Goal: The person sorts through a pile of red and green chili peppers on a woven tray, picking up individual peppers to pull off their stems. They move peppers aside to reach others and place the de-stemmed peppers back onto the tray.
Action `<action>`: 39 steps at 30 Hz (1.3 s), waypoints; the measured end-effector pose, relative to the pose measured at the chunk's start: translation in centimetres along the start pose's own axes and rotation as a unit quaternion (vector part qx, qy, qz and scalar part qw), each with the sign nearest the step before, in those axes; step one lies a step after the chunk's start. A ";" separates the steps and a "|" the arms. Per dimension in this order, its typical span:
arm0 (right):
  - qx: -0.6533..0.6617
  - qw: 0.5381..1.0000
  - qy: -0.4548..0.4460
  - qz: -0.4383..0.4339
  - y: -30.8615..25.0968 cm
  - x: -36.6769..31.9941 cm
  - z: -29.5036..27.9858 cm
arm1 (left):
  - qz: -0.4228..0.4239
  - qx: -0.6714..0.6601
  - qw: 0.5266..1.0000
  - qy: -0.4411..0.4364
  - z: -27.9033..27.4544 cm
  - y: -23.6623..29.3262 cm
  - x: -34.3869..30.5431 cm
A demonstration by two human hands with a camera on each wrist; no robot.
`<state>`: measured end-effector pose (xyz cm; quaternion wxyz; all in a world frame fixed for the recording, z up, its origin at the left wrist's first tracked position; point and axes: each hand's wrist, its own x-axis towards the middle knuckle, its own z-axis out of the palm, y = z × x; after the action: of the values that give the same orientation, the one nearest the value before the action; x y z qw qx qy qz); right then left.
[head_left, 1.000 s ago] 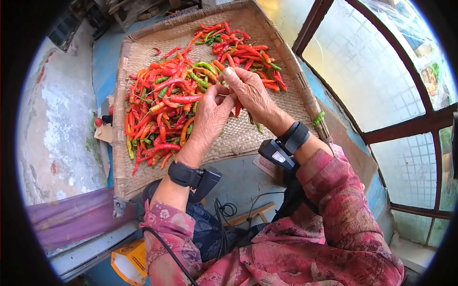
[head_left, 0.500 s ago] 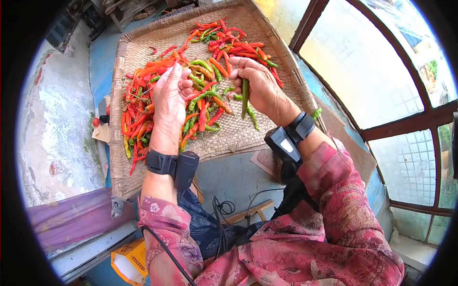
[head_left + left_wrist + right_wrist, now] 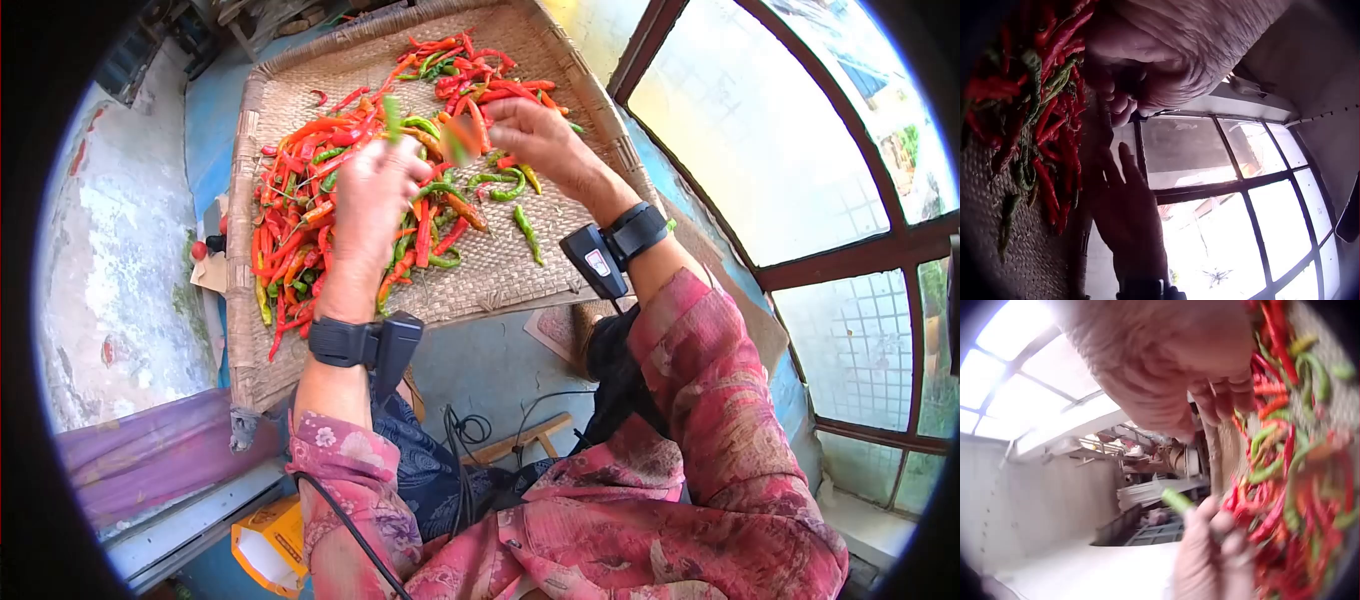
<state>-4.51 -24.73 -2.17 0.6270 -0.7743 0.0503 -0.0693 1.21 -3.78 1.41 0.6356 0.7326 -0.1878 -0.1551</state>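
In the head view my left hand is raised over the left part of the chili heap. It pinches a green chili pepper that sticks up past the fingers; the right wrist view also shows this pepper at the fingertips. My right hand is above the tray's right side, its fingers stretched out in the left wrist view. A blurred orange and green chili pepper appears in the air between the hands, just left of the right fingertips.
A woven tray with a raised rim holds red, green and orange chilies. A smaller chili pile lies towards its far side, and a single green chili near the front. Framed windows flank the right; a cable runs below.
My hands were together at first, then moved apart. The dark green chili hanging from my right hand half a second ago is gone from there. A green chili now shows in my left hand.
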 end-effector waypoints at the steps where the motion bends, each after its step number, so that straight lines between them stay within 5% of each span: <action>1: -0.140 0.989 -0.040 -0.010 2.3 0.5 -0.6 | -0.001 -0.094 0.995 0.036 -1.0 -0.5 0.6; 3: -0.388 0.912 -0.077 -0.111 3.9 -0.1 -0.3 | -0.015 -0.268 0.961 0.073 -2.8 -0.6 1.4; 4: -0.430 0.899 -0.086 -0.007 3.5 -0.8 0.3 | -0.017 -0.350 0.935 0.060 -3.6 -0.5 1.9; 7: -0.540 0.839 -0.052 -0.038 3.7 -1.6 1.3 | 0.012 -0.412 0.903 0.123 -4.6 -0.5 1.9; 15: -0.519 0.853 -0.003 0.047 3.8 -0.1 2.2 | -0.013 -0.395 0.918 0.031 -2.4 -0.8 1.1; 22: -0.519 0.846 -0.089 0.080 3.3 0.0 1.7 | -0.036 -0.313 0.949 -0.024 0.6 -0.8 -0.2; 29: -0.518 0.850 0.046 -0.081 5.5 0.5 0.3 | -0.045 -0.221 0.972 -0.066 1.7 -1.3 -0.5; 31: -0.449 0.891 0.070 0.002 2.8 0.5 -0.5 | -0.053 -0.187 0.978 -0.082 1.9 -1.8 -0.3; 33: -0.356 0.924 0.136 -0.032 3.2 0.9 -2.3 | -0.053 -0.182 0.978 -0.087 2.1 -2.0 -0.3; 35: -0.115 0.983 0.115 0.081 0.2 -0.2 -3.4 | -0.068 -0.139 0.984 -0.088 2.4 -2.2 -0.4; 37: 0.122 0.988 0.077 0.059 -0.4 -0.6 -4.4 | -0.068 -0.125 0.985 -0.101 2.6 -2.6 -0.4; 39: 0.190 0.977 0.074 0.056 -1.1 -1.1 -4.5 | -0.094 -0.121 0.981 -0.120 3.1 -3.0 -0.4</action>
<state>-6.34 -28.67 -0.28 0.7598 -0.6301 0.1256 -0.0996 -0.33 -5.94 -1.98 0.6748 0.6408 -0.1729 -0.3226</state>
